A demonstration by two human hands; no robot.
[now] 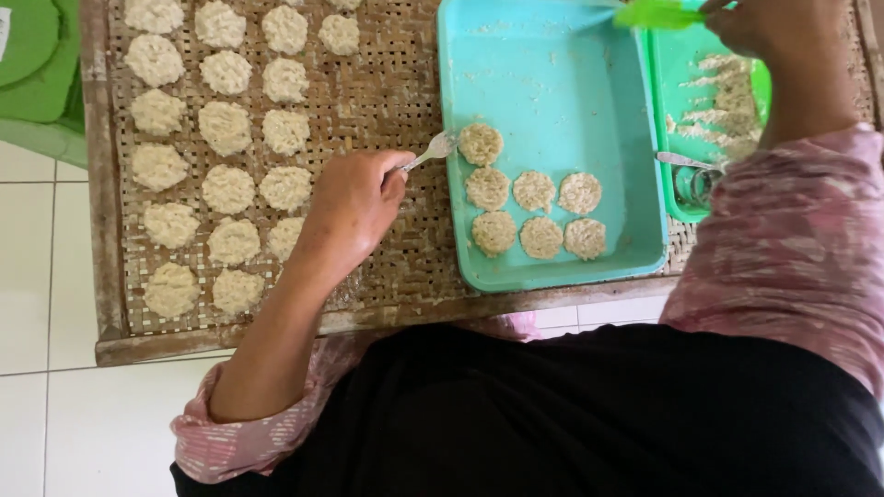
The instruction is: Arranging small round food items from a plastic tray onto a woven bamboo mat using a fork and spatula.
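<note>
Rice patties, pale and round, are the work in hand: seven of them [529, 198] lie in the lower part of a turquoise plastic tray [552, 92], which rests on a woven bamboo drying mat [387, 92] in a wooden frame. The left hand [354, 202] is closed round the handle of a metal fork [433, 150]; the fork's head touches the topmost patty in the tray [481, 144] at its left edge. About twenty-odd patties [226, 129] are already set out in rows on the left part of the mat. The right hand [769, 28] is at the top edge of the view, its fingers closed on a bright green plastic utensil [658, 13], just above a second, green tray [681, 83] that carries smears of the same grainy mixture.

Progress, as judged: the mat's left third is filled, the stretch between the rows and the turquoise tray is bare weave, and seven patties remain in the tray.

Not determinable: the right hand is cut off by the frame, so its grip is only partly seen. The pink patterned sleeve [783, 267] covers much of the green tray. A metal object [686, 170] lies there, partly hidden; its kind cannot be told. The top rows of patties run out of view.
</note>
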